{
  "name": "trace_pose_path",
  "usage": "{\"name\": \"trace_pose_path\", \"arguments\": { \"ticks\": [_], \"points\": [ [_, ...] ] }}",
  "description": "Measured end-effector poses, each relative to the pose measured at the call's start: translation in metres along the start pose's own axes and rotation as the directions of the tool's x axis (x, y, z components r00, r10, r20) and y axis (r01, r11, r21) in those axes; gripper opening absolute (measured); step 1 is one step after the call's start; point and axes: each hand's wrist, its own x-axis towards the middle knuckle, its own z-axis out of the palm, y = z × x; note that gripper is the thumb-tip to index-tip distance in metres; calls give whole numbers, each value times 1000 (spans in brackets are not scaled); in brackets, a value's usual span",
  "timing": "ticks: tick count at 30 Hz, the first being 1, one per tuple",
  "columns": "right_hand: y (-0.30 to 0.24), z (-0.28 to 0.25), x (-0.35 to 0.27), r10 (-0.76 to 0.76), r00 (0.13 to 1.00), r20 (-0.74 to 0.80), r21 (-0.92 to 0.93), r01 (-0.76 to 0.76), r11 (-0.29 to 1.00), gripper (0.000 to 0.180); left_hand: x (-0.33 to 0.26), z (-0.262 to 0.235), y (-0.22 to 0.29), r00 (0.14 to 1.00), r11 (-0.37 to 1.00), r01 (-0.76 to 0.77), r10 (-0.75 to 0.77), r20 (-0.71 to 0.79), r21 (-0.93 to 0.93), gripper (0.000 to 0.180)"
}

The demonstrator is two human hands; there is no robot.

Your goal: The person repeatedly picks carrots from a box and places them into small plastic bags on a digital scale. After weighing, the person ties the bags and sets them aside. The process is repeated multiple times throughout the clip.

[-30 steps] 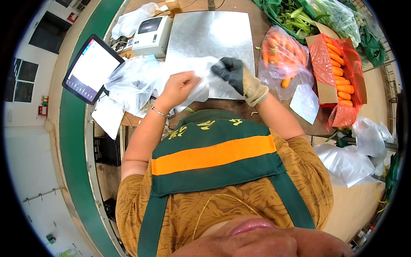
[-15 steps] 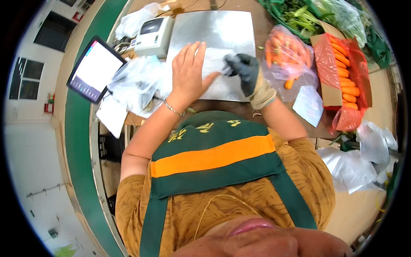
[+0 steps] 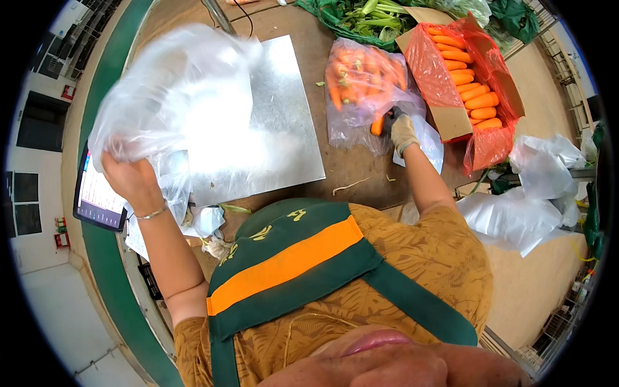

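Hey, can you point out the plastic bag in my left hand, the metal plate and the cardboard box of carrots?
Plastic bag (image 3: 171,84): head view, middle of its billowed film.
Metal plate (image 3: 284,106): head view, bare right-hand surface.
Cardboard box (image 3: 449,122): head view, brown side wall.

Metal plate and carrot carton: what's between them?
Head view: bagged carrots, a pale sheet and the gloved right hand lie between the metal plate and the carton.

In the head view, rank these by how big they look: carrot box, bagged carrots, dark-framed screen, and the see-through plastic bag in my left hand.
1. See-through plastic bag; it is probably raised nearer the camera, which would enlarge it
2. Carrot box
3. Bagged carrots
4. Dark-framed screen, partly hidden
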Motion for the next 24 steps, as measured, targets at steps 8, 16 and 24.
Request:
{"name": "trace_pose_path", "arguments": {
  "ticks": [8, 16, 24],
  "points": [
    [-62, 41, 100, 226, 955, 194, -283, -166, 945, 49, -122, -61, -125, 821, 689, 401, -562, 96, 604, 49],
    [-54, 44, 86, 196, 973, 121, -116, -182, 976, 48, -164, -58, -134, 729, 736, 497, -641, 240, 459, 35],
    [-69, 46, 60, 252, 968, -4, -406, -232, 884, 50, -157, -58, -121, 835, 788, 319, -497, 238, 526, 33]
  ]
}}
